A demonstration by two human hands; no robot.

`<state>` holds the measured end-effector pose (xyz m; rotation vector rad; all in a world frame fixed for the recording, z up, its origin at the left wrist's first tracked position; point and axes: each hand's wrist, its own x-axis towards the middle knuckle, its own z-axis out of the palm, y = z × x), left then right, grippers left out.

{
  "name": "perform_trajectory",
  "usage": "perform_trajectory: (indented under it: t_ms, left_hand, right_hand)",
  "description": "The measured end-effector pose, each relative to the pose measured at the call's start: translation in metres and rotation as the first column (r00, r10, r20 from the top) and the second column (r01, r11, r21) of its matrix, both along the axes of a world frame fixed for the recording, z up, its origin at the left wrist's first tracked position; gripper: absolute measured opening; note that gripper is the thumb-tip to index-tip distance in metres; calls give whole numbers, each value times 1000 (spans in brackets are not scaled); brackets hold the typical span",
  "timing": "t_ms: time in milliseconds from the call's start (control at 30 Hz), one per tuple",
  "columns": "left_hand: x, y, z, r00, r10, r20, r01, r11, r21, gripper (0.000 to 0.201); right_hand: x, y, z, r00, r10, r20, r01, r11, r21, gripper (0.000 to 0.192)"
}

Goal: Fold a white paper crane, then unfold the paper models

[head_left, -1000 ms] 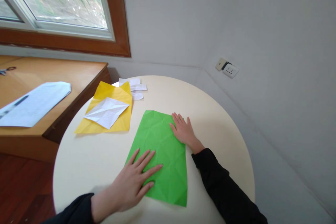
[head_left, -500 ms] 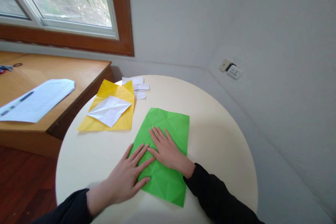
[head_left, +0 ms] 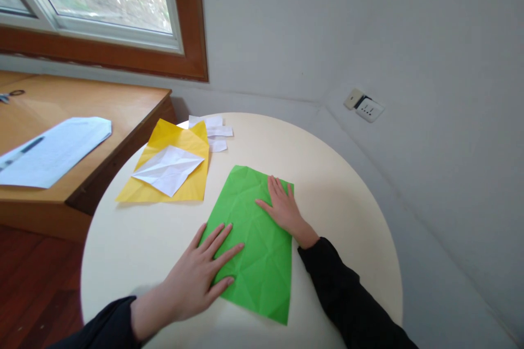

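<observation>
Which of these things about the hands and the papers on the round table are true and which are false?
1. Both hands lie flat on the creased green paper sheet. True: the left hand presses its near-left part and the right hand its far-right part.
2. The white folded paper lies on the green sheet. False: it lies on the yellow paper sheet.
3. The green sheet lies on the round cream table. True.
4. The small white paper strips are under the left hand. False: they lie at the far edge of the table, beside the yellow sheet.
5. The right hand holds scissors. False: it is open and flat, holding nothing.
</observation>
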<state>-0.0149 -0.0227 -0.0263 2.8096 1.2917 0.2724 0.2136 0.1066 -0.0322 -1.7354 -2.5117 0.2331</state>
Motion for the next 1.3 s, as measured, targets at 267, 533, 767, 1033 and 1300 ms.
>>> perform_trajectory:
  t_ms: [267, 533, 767, 1033, 1300]
  left_hand:
    - [0, 0, -1, 1000, -1, 13, 2, 1000, -8, 56]
    - [0, 0, -1, 1000, -9, 13, 10, 1000, -16, 56]
    - [0, 0, 0, 1000, -4, 6, 4, 999, -44, 56]
    - [-1, 1, -1, 1000, -13, -5, 13, 1000, -9, 56]
    - [0, 0, -1, 1000, -10, -5, 10, 1000, 14, 57]
  right_hand:
    - [-6, -10, 2, 993, 110, -34, -112, 992, -56, 89]
    - [-11, -14, 3, 982, 179, -57, -181, 983, -29, 94]
    - [-11, -13, 6, 992, 122, -37, -121, 993, 14, 91]
    - [-14, -19, 4, 997, 69, -26, -67, 995, 76, 93]
    - [-14, -18, 5, 999, -39, -24, 42, 987, 156, 72]
